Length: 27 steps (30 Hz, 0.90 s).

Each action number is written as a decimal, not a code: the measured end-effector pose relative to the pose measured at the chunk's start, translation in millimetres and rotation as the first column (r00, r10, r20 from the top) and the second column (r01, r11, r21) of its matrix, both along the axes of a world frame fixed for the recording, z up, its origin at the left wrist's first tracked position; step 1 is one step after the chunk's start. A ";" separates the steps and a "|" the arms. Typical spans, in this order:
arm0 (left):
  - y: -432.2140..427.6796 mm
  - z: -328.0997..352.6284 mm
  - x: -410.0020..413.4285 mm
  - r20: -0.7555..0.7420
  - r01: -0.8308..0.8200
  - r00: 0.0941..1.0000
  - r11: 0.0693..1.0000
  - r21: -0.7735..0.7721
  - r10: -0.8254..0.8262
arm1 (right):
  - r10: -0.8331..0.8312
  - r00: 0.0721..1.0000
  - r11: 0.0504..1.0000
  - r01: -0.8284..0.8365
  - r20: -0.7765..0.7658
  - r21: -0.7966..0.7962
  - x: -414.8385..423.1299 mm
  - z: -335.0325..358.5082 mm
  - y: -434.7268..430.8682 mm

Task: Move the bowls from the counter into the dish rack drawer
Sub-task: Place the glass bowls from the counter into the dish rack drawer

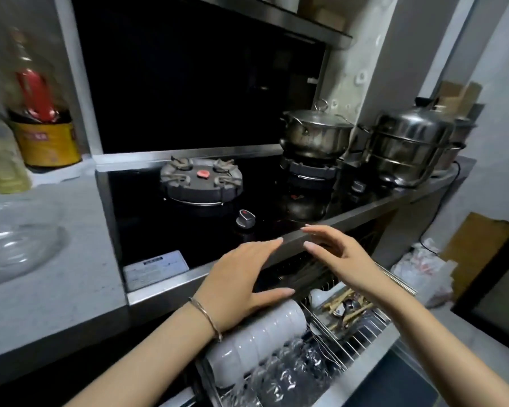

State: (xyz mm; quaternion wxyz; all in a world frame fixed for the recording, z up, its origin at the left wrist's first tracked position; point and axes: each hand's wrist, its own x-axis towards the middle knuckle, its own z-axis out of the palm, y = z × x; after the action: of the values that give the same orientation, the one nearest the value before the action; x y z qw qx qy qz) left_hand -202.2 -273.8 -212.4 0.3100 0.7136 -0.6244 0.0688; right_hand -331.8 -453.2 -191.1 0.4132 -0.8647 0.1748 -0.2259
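Observation:
A row of white bowls [256, 339] lies on its side in the pulled-out dish rack drawer [362, 345], with several clear glass bowls [288, 374] in front of it. My left hand [241, 280] hovers open just above the row's far end, thumb near the last bowl. Slightly higher and to the right, my right hand [335, 254] is also open and holds nothing, over the back of the drawer. On the grey counter [71, 289] at the left stands a clear glass bowl [18, 239].
A black gas hob [200, 183] with a knob [245, 219] lies behind the hands. Steel pots [315, 133] and a steamer [412, 148] stand at the right. Bottles [39, 113] crowd the counter's back left. Cutlery [347, 306] fills the drawer's right compartment.

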 end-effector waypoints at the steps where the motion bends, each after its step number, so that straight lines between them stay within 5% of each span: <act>1: 12.7 12.1 6.9 0.015 -0.024 1.000 0.999 -0.030 0.024 | 0.030 1.000 0.999 -0.030 0.010 -0.025 9.7 7.8 10.5; 9: 130.4 52.2 82.9 0.029 -0.352 0.934 0.930 -0.101 0.357 | 0.300 0.953 0.939 -0.301 -0.029 -0.165 114.5 27.4 97.9; 16: 220.3 43.3 136.9 -0.005 -0.611 0.791 0.789 -0.063 0.612 | 0.444 0.892 0.883 -0.451 -0.083 -0.130 188.8 19.6 168.4; 22: 264.5 21.0 164.6 -0.032 -0.684 0.729 0.729 0.012 0.684 | 0.510 0.854 0.838 -0.520 -0.101 -0.162 225.0 10.6 214.3; 27: 273.0 8.9 180.5 -0.103 -0.642 0.760 0.766 0.044 0.642 | 0.532 0.838 0.805 -0.544 -0.118 -0.237 243.9 6.8 231.4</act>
State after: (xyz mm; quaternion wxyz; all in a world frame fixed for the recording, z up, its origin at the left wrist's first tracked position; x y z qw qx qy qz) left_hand -21.7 -0.8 -203.5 0.2999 0.8879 -0.3244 0.1287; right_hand -87.9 -221.8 -184.3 0.3387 -0.9302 -0.0993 -0.1006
